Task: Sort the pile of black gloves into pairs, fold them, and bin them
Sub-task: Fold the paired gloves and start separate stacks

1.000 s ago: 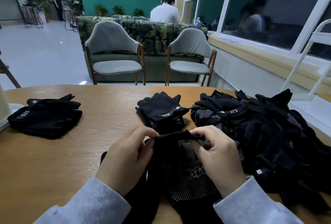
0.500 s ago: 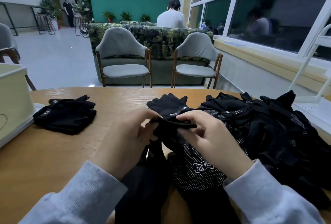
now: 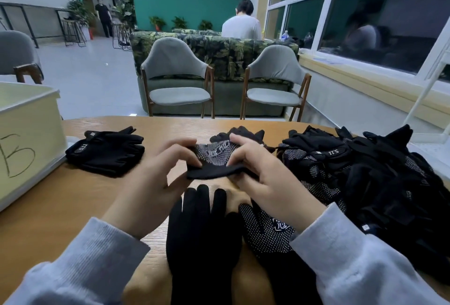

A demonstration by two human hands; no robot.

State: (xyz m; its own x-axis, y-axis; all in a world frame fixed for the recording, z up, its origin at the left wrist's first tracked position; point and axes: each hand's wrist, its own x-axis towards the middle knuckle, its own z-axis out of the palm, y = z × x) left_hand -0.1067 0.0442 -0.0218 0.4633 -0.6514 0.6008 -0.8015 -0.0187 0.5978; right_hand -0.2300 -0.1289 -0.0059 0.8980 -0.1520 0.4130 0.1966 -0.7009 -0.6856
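Note:
My left hand (image 3: 155,182) and my right hand (image 3: 265,178) both pinch a black dotted glove (image 3: 214,161) and hold it folded over above the table. Under my hands a plain black glove (image 3: 202,231) and a dotted black glove (image 3: 267,229) lie flat, fingers pointing away from me. A pile of black gloves (image 3: 365,182) covers the table on the right. A folded black pair (image 3: 107,153) lies at the left. Another black glove (image 3: 243,132) shows just behind my hands.
A cream bin (image 3: 26,139) marked with a letter stands at the table's left edge. The wooden table (image 3: 60,207) ends just beyond the gloves. Two grey chairs (image 3: 177,78) and a sofa stand behind it. A white rack (image 3: 428,85) rises at the right.
My hands have lifted the dotted glove up and away from me, folding its end over. The two gloves beneath are now uncovered. The view has swung left, bringing the bin in.

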